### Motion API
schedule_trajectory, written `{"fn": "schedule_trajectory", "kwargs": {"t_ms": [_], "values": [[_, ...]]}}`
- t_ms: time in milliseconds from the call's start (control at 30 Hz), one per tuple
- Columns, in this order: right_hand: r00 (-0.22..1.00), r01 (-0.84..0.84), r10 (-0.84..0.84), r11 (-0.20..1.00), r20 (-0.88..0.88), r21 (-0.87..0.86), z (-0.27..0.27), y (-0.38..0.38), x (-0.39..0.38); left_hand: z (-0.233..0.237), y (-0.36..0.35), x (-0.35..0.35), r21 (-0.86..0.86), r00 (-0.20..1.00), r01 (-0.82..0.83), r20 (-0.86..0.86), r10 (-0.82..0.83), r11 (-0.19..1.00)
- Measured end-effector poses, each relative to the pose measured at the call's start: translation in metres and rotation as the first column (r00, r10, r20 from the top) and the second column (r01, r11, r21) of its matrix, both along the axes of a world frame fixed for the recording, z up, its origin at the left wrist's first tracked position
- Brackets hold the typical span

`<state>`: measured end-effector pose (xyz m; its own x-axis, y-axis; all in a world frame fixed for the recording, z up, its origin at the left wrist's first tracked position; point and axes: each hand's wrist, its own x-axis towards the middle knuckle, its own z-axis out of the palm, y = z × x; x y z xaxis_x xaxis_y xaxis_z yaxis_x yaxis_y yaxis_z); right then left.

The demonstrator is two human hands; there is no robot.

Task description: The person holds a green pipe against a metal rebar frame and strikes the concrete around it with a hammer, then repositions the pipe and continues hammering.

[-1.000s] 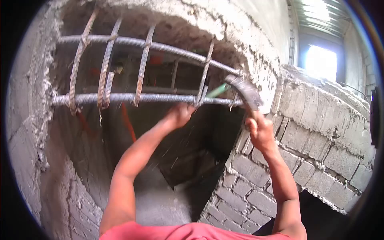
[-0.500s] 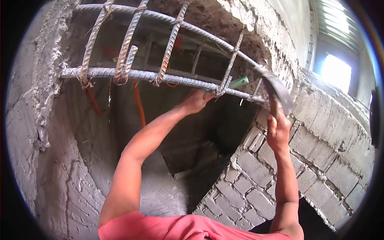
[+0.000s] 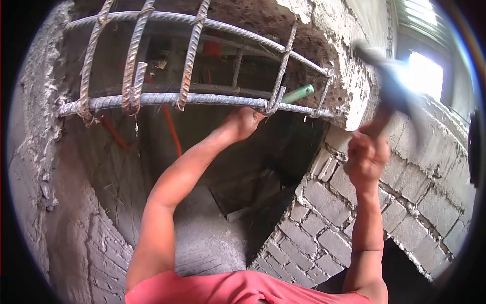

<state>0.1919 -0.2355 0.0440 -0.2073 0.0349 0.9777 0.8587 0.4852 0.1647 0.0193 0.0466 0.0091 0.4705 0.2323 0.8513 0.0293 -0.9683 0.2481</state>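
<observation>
My right hand point(image 3: 367, 157) is closed round the handle of a claw hammer point(image 3: 397, 86), raised at the right and smeared by motion. My left hand point(image 3: 245, 123) reaches up to the lower horizontal rebar point(image 3: 167, 99), its fingers partly hidden behind the steel. From behind the bar sticks out a green rod-like tool point(image 3: 298, 94) with a hole in its end, in line with my left fist, which appears to grip it. A thin tied stirrup point(image 3: 281, 71) crosses beside that tool. The hammer is apart from the green tool.
Rusty stirrups point(image 3: 190, 58) link the lower bar to an upper rebar point(image 3: 223, 26). Broken concrete point(image 3: 349, 86) edges the cage at right, above a block wall point(image 3: 329, 228). Rough concrete point(image 3: 38, 111) stands at left. An orange conduit point(image 3: 172, 130) hangs behind the bars.
My right hand has swung the hammer up and to the right, away from the rebar. My left hand stays at the bar; the view has shifted slightly.
</observation>
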Motion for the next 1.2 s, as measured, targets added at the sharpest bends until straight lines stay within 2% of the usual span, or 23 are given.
{"fn": "schedule_trajectory", "kwargs": {"t_ms": [100,133,167,200,233,300,400,433,500,533,567,633,667,700,767,867,933,967,1033,1067,1100,1167,1200], "values": [[0.824,-0.556,0.566,0.818,-0.036,0.151,0.007,0.004,-0.016,0.0,0.002,0.003,-0.037,1.0,-0.018,0.009,0.018,0.999],[0.939,-0.263,0.226,0.957,0.257,0.12,0.011,0.009,0.006,0.0,0.002,0.003,-0.035,1.0,-0.01,0.005,0.01,0.999],[0.985,0.094,-0.111,0.987,0.133,0.128,-0.01,0.027,0.033,0.002,0.004,0.002,-0.005,0.998,-0.058,-0.01,0.058,0.998],[0.968,0.237,-0.231,0.97,0.095,-0.053,-0.01,0.036,0.026,0.001,0.002,0.004,0.02,0.994,-0.105,-0.024,0.105,0.994],[0.898,0.405,-0.441,0.811,0.015,-0.423,-0.01,0.042,0.039,-0.001,-0.006,0.004,0.013,0.995,-0.097,-0.036,0.097,0.995],[0.874,0.461,-0.483,0.783,0.06,-0.418,-0.019,0.054,0.042,0.007,-0.014,0.0,-0.035,0.929,-0.212,-0.319,0.19,0.977],[0.983,0.092,-0.124,0.971,-0.134,-0.221,-0.016,0.035,0.006,-0.008,0.025,0.007,0.325,0.997,0.038,0.05,-0.058,0.945],[0.994,0.064,-0.069,0.996,-0.083,-0.065,-0.011,0.029,0.007,-0.003,0.028,0.006,0.327,0.997,0.042,0.043,-0.06,0.944],[0.927,-0.345,0.349,0.937,-0.137,0.054,-0.005,0.012,-0.009,0.005,0.034,0.001,-0.118,0.876,-0.159,-0.475,0.085,0.98],[0.909,-0.384,0.395,0.918,-0.13,0.102,-0.002,0.005,-0.016,0.0,0.034,-0.003,-0.318,0.944,-0.011,-0.316,-0.095,0.948],[0.891,-0.418,0.437,0.896,-0.126,0.15,-0.004,0.001,-0.018,-0.002,0.036,-0.005,-0.321,0.939,-0.013,-0.328,-0.099,0.947],[0.906,-0.387,0.41,0.902,-0.1,0.193,-0.015,-0.004,-0.015,0.006,0.02,-0.011,-0.089,0.929,-0.091,-0.367,0.053,0.992],[0.91,-0.399,0.413,0.897,-0.036,0.19,-0.02,-0.003,-0.012,-0.001,0.034,-0.004,0.179,0.937,-0.089,-0.318,0.144,0.98],[0.909,-0.414,0.416,0.891,0.028,0.187,-0.026,0.0,-0.006,-0.005,0.045,0.001,0.179,0.936,-0.082,-0.324,0.137,0.981],[0.939,-0.337,0.326,0.934,0.106,0.12,-0.032,-0.001,0.006,-0.009,0.06,0.006,0.404,0.915,-0.167,-0.276,0.294,0.899],[0.985,-0.15,0.137,0.982,-0.108,-0.119,-0.039,-0.011,0.017,-0.01,0.052,0.004,0.431,0.936,-0.14,-0.237,0.261,0.892],[0.997,-0.065,0.066,0.996,0.024,-0.064,-0.024,-0.004,0.019,-0.011,0.053,0.007,0.439,0.947,-0.137,-0.205,0.247,0.888],[0.995,-0.096,0.098,0.991,0.017,-0.091,-0.02,0.0,0.019,-0.011,0.052,0.011,0.456,0.98,-0.099,-0.112,0.167,0.884],[0.975,0.217,-0.208,0.969,0.079,-0.118,-0.006,0.009,0.02,-0.007,0.033,0.012,0.5,0.997,-0.039,0.076,0.001,0.865],[0.955,0.297,-0.289,0.932,0.069,-0.207,-0.005,0.021,0.031,-0.006,0.016,0.007,0.037,0.999,0.03,-0.033,-0.029,0.999],[0.928,0.371,-0.366,0.882,0.074,-0.291,-0.003,0.031,0.038,-0.004,0.016,0.011,-0.109,0.998,-0.004,-0.055,-0.002,0.994],[0.885,0.429,-0.465,0.787,0.031,-0.444,-0.011,0.03,0.041,-0.007,0.014,0.01,-0.147,0.989,-0.071,-0.138,0.051,0.987],[0.916,0.373,-0.401,0.846,0.007,-0.38,-0.008,0.022,0.034,-0.013,0.019,0.019,0.009,0.999,-0.012,0.047,0.012,1.0]]}}
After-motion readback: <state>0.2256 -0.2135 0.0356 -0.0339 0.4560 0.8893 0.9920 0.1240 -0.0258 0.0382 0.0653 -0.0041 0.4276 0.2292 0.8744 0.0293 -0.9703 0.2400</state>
